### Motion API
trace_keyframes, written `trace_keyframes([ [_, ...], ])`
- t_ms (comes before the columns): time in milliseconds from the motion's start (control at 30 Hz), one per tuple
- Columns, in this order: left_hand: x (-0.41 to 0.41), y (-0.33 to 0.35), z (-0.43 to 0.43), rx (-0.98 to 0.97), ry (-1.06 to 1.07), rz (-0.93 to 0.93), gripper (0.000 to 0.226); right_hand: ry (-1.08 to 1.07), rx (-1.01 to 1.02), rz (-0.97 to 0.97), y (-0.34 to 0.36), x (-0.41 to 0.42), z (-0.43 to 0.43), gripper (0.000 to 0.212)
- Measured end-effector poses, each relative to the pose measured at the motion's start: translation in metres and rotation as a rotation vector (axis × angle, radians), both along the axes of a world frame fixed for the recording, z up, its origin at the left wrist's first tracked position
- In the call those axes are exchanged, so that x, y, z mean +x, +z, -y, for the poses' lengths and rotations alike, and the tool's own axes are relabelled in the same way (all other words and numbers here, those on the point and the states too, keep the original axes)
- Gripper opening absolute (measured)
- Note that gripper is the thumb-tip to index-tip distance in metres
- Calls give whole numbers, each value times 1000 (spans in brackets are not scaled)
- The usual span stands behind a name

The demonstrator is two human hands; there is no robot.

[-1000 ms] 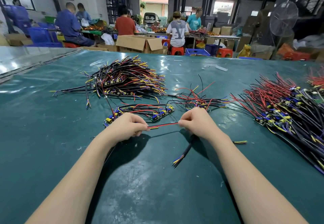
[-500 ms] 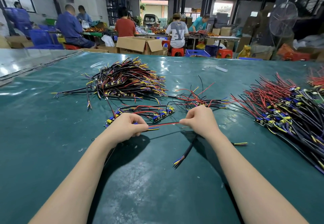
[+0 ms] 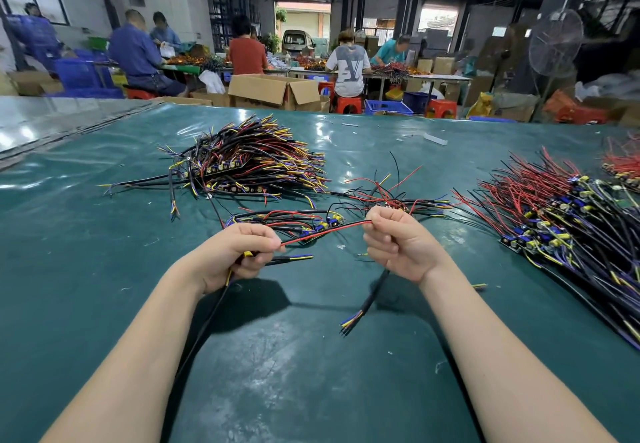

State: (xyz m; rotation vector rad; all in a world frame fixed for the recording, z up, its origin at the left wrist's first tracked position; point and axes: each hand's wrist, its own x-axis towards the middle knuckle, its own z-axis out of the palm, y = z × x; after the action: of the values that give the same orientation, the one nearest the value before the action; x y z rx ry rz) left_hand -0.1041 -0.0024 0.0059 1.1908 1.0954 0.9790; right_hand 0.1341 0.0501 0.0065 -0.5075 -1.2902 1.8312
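Head view. A dark green, glossy sheet-covered surface (image 3: 104, 269) fills most of the frame.

Right side: a large heap of red and black wires with small blue-and-yellow component boards (image 3: 561, 221). Far left-centre: a mound of black, yellow and red sheathed leads (image 3: 249, 162). Just beyond the hands, a short row of wired boards (image 3: 311, 226) lies flat.

The left hand (image 3: 235, 255) is clenched around several leads. A long black sheathed cable (image 3: 207, 314) trails from it toward the body, and a short black lead with a yellow-and-blue tip (image 3: 294, 258) pokes out to the right. The right hand (image 3: 398, 245) is also closed. A black multi-core cable with bared coloured ends (image 3: 367, 300) hangs below it, clear of the surface.

Between the two hands, raised above the surface, runs the thin red-and-black wire pair (image 3: 325, 233). It is pinched at both ends and nearly taut. What it joins inside either fist is hidden.

Risks, as judged:
- Pulling the hands further apart could strain whatever joint sits inside the left fist, or drag the pair through the fingertips.
- The hanging cable ends could snag the row of boards if the right hand swings forward.
- Loosening the left grip would drop several leads at once and tangle them.
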Motion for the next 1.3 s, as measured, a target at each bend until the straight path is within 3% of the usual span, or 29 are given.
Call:
trace_keyframes([
  [100, -2, -2, 0, -23, 11, -12, 5, -226, 97, 308, -4, 2, -6, 26],
  [233, 4, -6, -1, -12, 35, -234, 8, -617, 553, 930, -8, -8, -9, 27],
  [333, 7, -8, -3, 31, 66, -314, 13, -710, 688, 1105, -12, -10, -11, 13],
  [433, 7, -8, -3, 31, 59, -327, 18, -742, 713, 1176, -14, -8, -12, 14],
  [533, 7, -8, -2, 30, 36, -307, 19, -748, 646, 1068, -12, -7, -12, 16],
  [700, 7, -9, -3, 35, 36, -299, 20, -458, 45, 134, -5, -7, -11, 28],
  [800, 5, -8, -2, 30, -18, -270, 21, -383, -77, -38, -6, -13, -8, 29],
  [867, 4, -8, -1, 29, -60, -278, 21, -479, -65, 86, -7, -15, -8, 30],
  [900, 4, -8, -1, 30, -74, -293, 21, -564, 48, 262, -8, -15, -8, 30],
  [967, 5, -8, -1, 33, -75, -333, 21, -740, 441, 754, -13, -11, -10, 26],
  [1033, 7, -8, -2, 34, -50, -352, 20, -881, 753, 1027, -15, -13, -10, 19],
  [1200, 9, -7, -1, 35, -26, -353, 20, -962, 742, 905, -18, -15, -9, 17],
  [1300, 15, -6, 2, 23, -65, -236, 19, -862, 408, 534, -13, -12, -13, 29],
])
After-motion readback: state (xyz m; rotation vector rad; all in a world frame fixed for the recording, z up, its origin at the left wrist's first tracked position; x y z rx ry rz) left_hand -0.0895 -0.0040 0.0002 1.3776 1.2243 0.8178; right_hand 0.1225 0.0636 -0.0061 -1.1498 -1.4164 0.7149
